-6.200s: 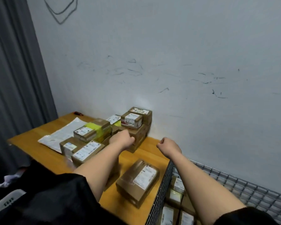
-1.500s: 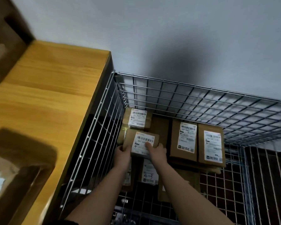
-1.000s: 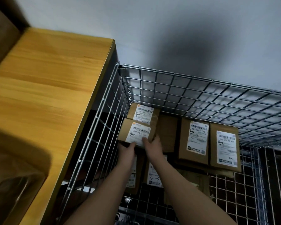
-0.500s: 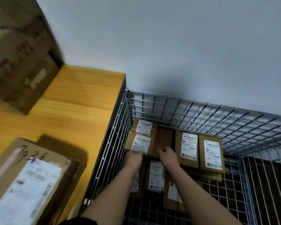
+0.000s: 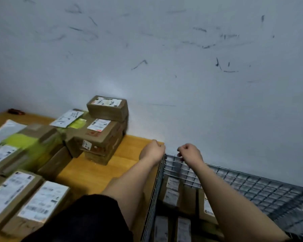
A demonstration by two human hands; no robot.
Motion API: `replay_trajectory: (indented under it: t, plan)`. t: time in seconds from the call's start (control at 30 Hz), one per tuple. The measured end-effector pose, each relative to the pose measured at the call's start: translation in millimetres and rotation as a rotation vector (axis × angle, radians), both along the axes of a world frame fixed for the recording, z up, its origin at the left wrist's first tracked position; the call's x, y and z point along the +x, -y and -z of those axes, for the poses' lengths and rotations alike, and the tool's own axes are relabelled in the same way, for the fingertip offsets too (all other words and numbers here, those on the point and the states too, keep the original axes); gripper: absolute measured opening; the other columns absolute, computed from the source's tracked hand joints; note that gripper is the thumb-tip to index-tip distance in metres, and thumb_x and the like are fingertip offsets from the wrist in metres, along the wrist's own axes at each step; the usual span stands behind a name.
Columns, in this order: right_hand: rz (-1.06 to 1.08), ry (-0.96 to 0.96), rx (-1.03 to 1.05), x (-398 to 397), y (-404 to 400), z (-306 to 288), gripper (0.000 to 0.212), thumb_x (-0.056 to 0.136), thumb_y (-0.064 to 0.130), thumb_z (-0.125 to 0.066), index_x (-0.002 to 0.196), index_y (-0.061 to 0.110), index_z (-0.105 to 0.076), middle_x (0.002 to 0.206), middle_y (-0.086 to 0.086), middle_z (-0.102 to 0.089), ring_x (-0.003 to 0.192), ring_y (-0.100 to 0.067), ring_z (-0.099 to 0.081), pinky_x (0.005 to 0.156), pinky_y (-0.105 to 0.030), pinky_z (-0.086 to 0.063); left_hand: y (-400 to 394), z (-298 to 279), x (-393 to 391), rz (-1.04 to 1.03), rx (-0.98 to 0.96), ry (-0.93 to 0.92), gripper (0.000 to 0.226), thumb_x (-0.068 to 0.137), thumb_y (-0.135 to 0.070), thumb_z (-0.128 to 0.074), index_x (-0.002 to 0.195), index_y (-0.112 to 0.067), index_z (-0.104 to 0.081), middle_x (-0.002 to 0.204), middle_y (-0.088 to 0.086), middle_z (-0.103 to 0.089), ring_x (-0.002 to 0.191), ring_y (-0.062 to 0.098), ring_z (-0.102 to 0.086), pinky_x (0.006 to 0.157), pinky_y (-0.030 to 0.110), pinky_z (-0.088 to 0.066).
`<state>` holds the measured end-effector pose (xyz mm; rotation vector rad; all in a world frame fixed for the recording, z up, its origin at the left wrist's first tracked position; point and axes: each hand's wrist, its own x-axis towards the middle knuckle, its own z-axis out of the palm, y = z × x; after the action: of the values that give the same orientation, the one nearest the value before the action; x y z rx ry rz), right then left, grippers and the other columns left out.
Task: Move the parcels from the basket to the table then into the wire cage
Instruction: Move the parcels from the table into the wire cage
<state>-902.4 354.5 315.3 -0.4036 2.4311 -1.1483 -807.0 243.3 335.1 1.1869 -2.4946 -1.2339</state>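
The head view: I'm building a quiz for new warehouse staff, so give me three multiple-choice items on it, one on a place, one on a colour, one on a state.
1. Where does the topmost box of the stack stand?
A. against the wall
B. in the wire cage
C. at the table's near edge

2. What colour is the wrapping on the parcel at the left?
A. red
B. yellow-green
C. blue

3. What are the hands doing?
A. both carry one box
B. both empty, fingers curled
C. one holds a label

Key: 1 A, it sits beside the wall; 2 B, bright yellow-green shows; 3 B, left hand and right hand hold nothing above the wire cage corner.
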Motion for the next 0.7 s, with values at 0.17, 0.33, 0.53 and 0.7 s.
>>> replay_trajectory:
  t: [0.17,0.33,0.53,0.7]
  plan:
    - [-0.088,-0.129,-0.023,44,35,-69,0.013,0.087,0.027,-0.052,0.076,0.022,-0.055,0.088,-0.001,-0.071,0.084,-0.026,-0.067,0.078,-0.033,-0.05,41,-68,61,0.019,-0.415,0.115,0.031,0.094,-0.031,-0.041,0.114,-0.012,-0.055,0.118,0.01,-0.062,0.108,0.031,-0.058,0.081,0.034,-0.045]
    - [-0.192,-0.21,-0.015,84,64,-111,0.011,0.087,0.028,-0.05,0.08,0.022,-0.055,0.09,0.001,-0.069,0.087,-0.023,-0.066,0.078,-0.032,-0.049,65,-103,116,0.001,-0.587,0.193,0.033,0.094,-0.035,-0.041,0.116,-0.013,-0.053,0.119,0.01,-0.06,0.108,0.03,-0.057,0.081,0.036,-0.044]
    - [-0.302,-0.253,-0.044,115,89,-133,0.012,0.086,0.03,-0.05,0.083,0.022,-0.058,0.097,-0.003,-0.07,0.091,-0.026,-0.065,0.084,-0.036,-0.052,83,-114,173,-0.104,-0.597,0.245,0.03,0.094,-0.037,-0.042,0.112,-0.016,-0.053,0.113,0.008,-0.063,0.102,0.028,-0.06,0.077,0.033,-0.047]
    - [-0.416,-0.262,-0.041,137,103,-128,0.013,0.089,0.032,-0.05,0.08,0.025,-0.056,0.102,-0.005,-0.069,0.095,-0.027,-0.065,0.086,-0.038,-0.053,86,-109,215,-0.224,-0.555,0.308,0.028,0.092,-0.038,-0.044,0.107,-0.018,-0.055,0.108,0.006,-0.064,0.097,0.026,-0.061,0.079,0.033,-0.052]
